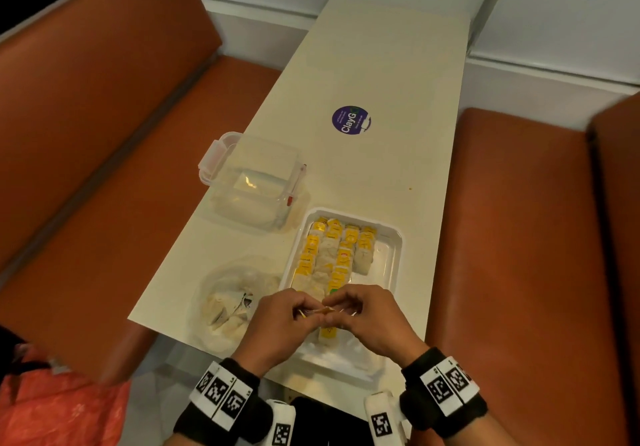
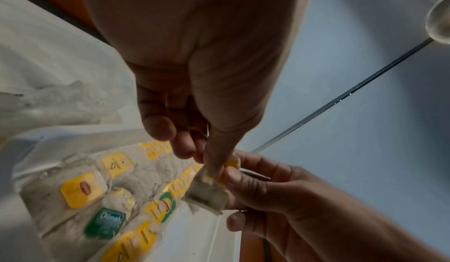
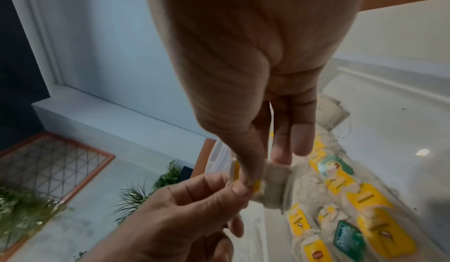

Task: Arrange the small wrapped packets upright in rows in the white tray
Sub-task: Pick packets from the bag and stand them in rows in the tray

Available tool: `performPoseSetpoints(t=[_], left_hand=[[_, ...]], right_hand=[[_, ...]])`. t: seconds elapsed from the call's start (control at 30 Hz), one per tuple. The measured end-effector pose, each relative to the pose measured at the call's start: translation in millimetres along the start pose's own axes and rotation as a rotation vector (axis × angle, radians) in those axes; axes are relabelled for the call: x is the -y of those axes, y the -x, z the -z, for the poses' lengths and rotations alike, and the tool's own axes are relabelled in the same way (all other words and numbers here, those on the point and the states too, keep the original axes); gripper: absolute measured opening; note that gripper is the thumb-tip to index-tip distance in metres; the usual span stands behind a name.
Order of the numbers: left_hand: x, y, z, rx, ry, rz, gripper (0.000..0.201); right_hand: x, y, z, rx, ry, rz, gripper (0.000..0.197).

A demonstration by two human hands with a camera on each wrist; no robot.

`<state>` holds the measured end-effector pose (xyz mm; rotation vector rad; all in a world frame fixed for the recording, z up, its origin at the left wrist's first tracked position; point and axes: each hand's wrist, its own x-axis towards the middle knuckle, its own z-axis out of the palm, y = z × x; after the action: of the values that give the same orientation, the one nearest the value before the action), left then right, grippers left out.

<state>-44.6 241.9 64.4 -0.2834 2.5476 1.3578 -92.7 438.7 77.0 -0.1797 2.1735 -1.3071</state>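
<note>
The white tray (image 1: 399, 238) lies on the table in front of me, with several rows of small wrapped packets (image 1: 332, 251) bearing yellow tags along its left side. Both hands meet above the tray's near end. My left hand (image 1: 300, 311) and right hand (image 1: 341, 309) each pinch one small packet (image 1: 327, 311) between thumb and fingers. In the left wrist view this pale packet (image 2: 207, 195) hangs below the left hand (image 2: 202, 160), with the right hand (image 2: 243, 181) beside it. The right wrist view shows the packet (image 3: 275, 185) and its yellow tag held over the rows (image 3: 365, 198).
A clear plastic bag of loose packets (image 1: 232, 303) sits left of the tray at the table's near edge. Behind it stands a clear lidded box (image 1: 256, 186). A purple round sticker (image 1: 350, 119) is farther up the table. Orange bench seats (image 1: 104, 168) flank both sides.
</note>
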Motion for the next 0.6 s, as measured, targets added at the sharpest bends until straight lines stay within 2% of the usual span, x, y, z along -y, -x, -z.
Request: performPoseSetpoints(t=[0.13,0.33,0.47,0.6], left_hand=[[1,-5,-8,0.01,0.031,0.059,0.01],[16,-13,-6,-0.046,0.1,0.209,0.012],[38,-11,10,-0.169,0.103,0.263,0.01],[63,-10,34,-0.31,0.108,0.343,0.014]], right_hand=[[-18,-7,5,-0.038,-0.016,-0.078,0.013],[-48,-44,24,-0.268,-0.016,-0.246,0.01],[-54,-71,32,-0.358,0.082,-0.261,0.015],[-53,-91,34,-0.376,0.175,-0.304,0.024]])
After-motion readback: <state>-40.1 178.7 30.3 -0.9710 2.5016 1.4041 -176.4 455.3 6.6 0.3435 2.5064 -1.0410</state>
